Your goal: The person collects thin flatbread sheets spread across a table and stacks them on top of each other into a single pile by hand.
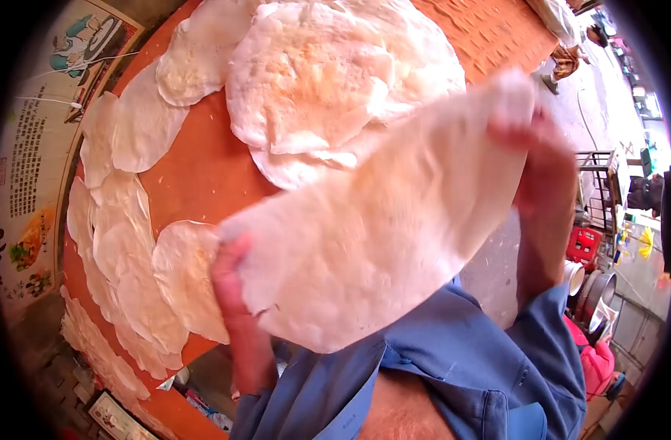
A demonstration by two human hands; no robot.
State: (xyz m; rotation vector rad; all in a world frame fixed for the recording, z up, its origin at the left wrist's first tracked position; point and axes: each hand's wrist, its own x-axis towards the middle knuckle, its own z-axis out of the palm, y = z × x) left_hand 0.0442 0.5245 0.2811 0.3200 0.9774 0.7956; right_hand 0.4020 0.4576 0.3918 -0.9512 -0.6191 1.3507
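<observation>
A large, thin flatbread [372, 227] is stretched between my two hands, tilted up to the right above the table's near edge. My left hand [232, 275] grips its left edge, where a small tear shows. At the upper right end, my right hand [526, 136] is closed on the other edge, a little blurred. Just beyond lies a stack of flatbreads [313, 81] on the orange tabletop [196, 154], partly covered by the held one. A single flatbread [188, 257] rests beside my left hand.
Overlapping flatbreads [130, 257] line the table's left side, with more flatbreads [104, 359] on a lower orange surface. A printed poster [38, 161] stands at the left. On the right are a metal rack [598, 180], a red crate [585, 246], metal pots [596, 293] and a person in pink [596, 363].
</observation>
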